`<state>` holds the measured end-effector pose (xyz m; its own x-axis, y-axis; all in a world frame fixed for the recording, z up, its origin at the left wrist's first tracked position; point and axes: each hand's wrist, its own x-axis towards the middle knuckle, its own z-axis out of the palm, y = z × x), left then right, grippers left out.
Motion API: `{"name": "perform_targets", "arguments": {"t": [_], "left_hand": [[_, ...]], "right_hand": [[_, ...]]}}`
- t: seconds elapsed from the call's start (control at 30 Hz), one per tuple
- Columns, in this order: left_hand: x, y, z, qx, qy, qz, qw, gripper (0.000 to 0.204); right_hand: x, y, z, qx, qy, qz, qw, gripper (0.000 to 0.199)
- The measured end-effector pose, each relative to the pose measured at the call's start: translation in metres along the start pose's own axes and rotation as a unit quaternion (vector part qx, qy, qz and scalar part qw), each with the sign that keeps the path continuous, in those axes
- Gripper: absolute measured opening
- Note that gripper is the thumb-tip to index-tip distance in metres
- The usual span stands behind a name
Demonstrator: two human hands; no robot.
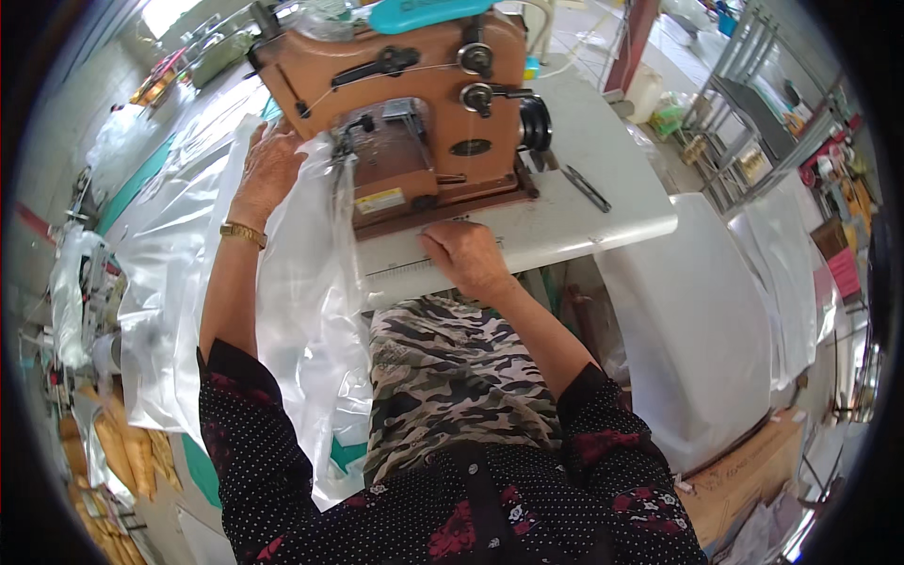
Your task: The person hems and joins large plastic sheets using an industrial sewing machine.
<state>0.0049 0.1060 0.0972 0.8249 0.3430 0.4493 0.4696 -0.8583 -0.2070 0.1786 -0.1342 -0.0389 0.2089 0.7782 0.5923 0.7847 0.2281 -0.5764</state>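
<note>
A brown industrial sewing machine stands on the white worktable. Clear plastic sheeting runs under the left end of its head and drapes over the table's front edge. My left hand, with a gold watch on the wrist, is closed on the sheeting beside the needle area; its fingertips are partly hidden by the machine. At the table's front edge, just before the machine's base, my right hand is closed with the fingers curled under. Whatever those fingers may hold is out of sight.
Thread snips lie on the worktable to the right of the machine. A stack of translucent plastic sheets hangs at the right, above a cardboard box. A metal rack stands at the far right.
</note>
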Motion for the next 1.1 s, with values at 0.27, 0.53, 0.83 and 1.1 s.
{"name": "perform_targets", "arguments": {"t": [0.27, 0.53, 0.83, 1.1], "left_hand": [[-0.138, 0.13, -0.101, -0.336, -0.039, -0.058, 0.939, 0.032], [-0.343, 0.23, 0.013, -0.505, -0.172, -0.308, 0.788, 0.042], [-0.494, 0.176, 0.053, -0.168, -0.009, -0.562, 0.81, 0.048], [-0.391, 0.035, -0.194, 0.281, 0.419, -0.348, 0.79, 0.103]], "right_hand": [[-0.001, -0.002, -0.013, 0.031, -0.003, -0.009, 0.999, 0.021], [-0.068, -0.043, 0.048, 0.116, -0.072, -0.084, 0.987, 0.021], [-0.1, -0.082, 0.173, 0.343, -0.075, 0.203, 0.914, 0.034], [-0.071, -0.216, 0.053, 0.612, -0.259, 0.122, 0.737, 0.022]]}}
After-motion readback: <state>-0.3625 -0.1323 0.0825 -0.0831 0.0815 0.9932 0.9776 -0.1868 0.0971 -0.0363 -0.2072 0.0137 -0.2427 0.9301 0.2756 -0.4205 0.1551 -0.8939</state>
